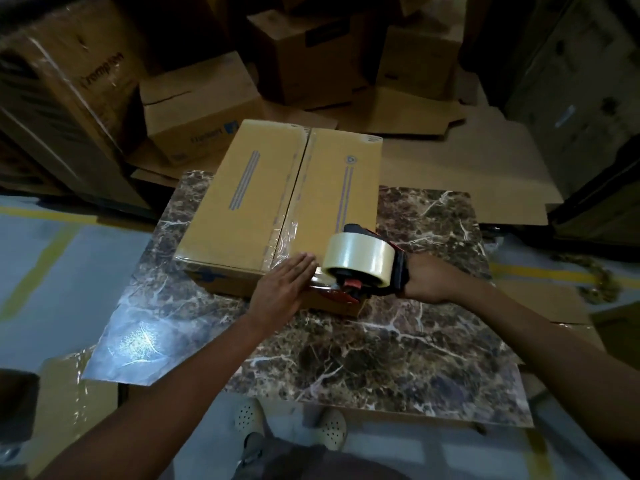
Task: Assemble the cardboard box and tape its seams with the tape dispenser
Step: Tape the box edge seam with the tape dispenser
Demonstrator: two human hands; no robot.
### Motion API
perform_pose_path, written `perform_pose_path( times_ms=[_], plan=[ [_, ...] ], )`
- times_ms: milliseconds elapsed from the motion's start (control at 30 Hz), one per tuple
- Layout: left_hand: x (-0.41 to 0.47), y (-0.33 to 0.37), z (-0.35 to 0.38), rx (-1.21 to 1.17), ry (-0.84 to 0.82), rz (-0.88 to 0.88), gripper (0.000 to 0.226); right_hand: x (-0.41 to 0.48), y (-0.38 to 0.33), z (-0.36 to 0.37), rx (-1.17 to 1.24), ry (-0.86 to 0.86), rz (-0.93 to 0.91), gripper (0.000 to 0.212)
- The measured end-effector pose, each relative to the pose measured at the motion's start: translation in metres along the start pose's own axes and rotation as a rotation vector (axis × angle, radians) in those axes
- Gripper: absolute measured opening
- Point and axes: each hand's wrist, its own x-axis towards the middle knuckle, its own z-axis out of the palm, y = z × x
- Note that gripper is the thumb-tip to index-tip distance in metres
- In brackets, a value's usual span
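On the marbled surface [346, 358] lies the closed cardboard box [277, 202], clear tape running along its centre seam. At its near edge, the left hand [282, 289] presses flat with fingers straight, and the right hand [427, 278] grips the tape dispenser [360, 268] against the box's front.

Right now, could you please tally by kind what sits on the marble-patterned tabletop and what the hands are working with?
Cardboard box: 1
Tape dispenser, gripped by the right hand: 1
Roll of clear tape on the dispenser: 1
Hands, counting the left hand flat on the box's near edge: 2
Total: 5
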Motion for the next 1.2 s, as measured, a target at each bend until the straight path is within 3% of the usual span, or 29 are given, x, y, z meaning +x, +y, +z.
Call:
perform_pose_path(
  times_ms=[67,167,300,400,533,600,700,933,1200],
  plan=[
    [0.001,0.0,0.001,0.011,-0.027,-0.008,0.065,-0.009,0.018,0.0,-0.012,-0.019,0.034,0.042],
    [0.003,0.009,0.003,0.077,-0.009,-0.023,0.061,-0.029,0.026,-0.003,-0.042,-0.034,0.101,0.037],
    [0.007,0.038,0.001,0.14,-0.064,0.03,0.073,-0.032,0.025,0.002,-0.046,-0.048,0.163,0.034],
    [0.024,0.065,0.007,0.098,-0.136,0.115,0.081,-0.033,0.023,0.002,-0.029,-0.047,0.174,0.03],
    [0.037,0.072,0.02,0.007,-0.171,0.095,0.077,-0.037,0.023,0.005,-0.013,-0.045,0.193,0.031],
    [0.035,0.07,0.022,-0.008,-0.137,0.098,0.071,-0.046,0.028,0.005,0.002,-0.028,0.205,0.043],
    [0.033,0.072,0.021,0.0,-0.084,0.106,0.068,-0.06,0.048,0.011,0.014,-0.004,0.196,0.077],
    [0.035,0.074,0.027,-0.068,-0.016,0.082,0.059,-0.041,0.05,0.024,0.014,-0.065,0.266,0.037],
    [0.037,0.076,0.032,-0.016,0.082,0.066,0.043,-0.034,0.078,0.068,0.248,-0.068,0.381,0.027]
  ],
)
